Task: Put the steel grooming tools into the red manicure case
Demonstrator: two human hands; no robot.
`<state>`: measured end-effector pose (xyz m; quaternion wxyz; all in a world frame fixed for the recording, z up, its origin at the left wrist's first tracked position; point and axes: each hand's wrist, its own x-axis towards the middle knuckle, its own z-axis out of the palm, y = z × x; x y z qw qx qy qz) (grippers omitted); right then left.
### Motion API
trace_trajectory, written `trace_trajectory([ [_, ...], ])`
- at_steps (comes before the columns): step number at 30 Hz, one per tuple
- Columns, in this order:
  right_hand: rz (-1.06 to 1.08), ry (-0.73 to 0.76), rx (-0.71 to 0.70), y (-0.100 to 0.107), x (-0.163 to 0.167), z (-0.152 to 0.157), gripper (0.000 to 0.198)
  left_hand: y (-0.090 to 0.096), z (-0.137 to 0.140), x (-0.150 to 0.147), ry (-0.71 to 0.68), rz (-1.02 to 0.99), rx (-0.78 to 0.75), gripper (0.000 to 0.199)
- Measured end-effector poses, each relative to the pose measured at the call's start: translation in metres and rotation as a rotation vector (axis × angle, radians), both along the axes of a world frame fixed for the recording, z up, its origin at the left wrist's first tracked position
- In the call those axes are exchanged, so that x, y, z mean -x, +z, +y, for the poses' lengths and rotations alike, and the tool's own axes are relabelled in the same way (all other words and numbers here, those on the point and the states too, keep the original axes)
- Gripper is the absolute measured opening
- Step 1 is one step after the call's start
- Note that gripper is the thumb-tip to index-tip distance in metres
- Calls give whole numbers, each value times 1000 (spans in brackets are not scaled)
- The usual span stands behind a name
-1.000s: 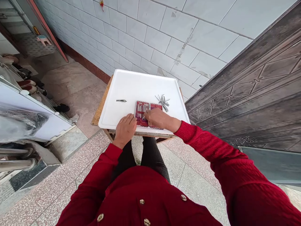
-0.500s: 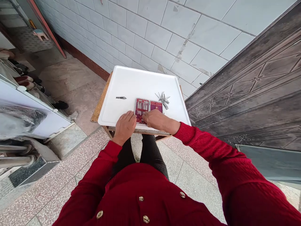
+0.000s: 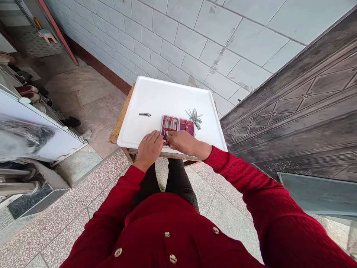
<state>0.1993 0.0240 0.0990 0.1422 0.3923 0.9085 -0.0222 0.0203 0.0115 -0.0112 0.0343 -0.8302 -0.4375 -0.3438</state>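
Observation:
An open manicure case (image 3: 170,123) with a dark red lining lies near the front edge of a white tray (image 3: 167,93). Several slim metal tools sit in a row in its left half. My left hand (image 3: 150,149) grips the left edge of the case near its front corner, fingers close together. Reaching over from the right, my right hand (image 3: 184,142) has its fingers bunched at the front of the left half; what they pinch is hidden. A nail clipper (image 3: 145,114) lies alone at the left. Several metal tools (image 3: 195,119) are heaped beyond the case's right half.
A wooden stand (image 3: 122,123) supports the tray. Behind it runs a tiled wall (image 3: 167,41), with a dark patterned metal door (image 3: 292,108) at the right. At the left is a shoe rack (image 3: 52,137) with several shoes.
The view has shifted slightly. My right fingers have moved a little left within the front of the case; my left hand stays at its edge.

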Motion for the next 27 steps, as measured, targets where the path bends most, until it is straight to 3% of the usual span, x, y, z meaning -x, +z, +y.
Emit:
trace_trajectory([
  [11, 316, -120, 3, -18, -4, -5, 26, -1, 0, 1, -14, -21, 21, 30],
  [15, 380, -140, -13, -10, -3, 2, 23, 0, -1, 2, -4, -1, -7, 28],
  [21, 406, -202, -157, 8, 31, 53, 25, 1, -2, 2, 2, 0, -59, 27],
  [27, 249, -156, -195, -2, 84, 107, 26, -1, -1, 2, 6, 9, -100, 25],
])
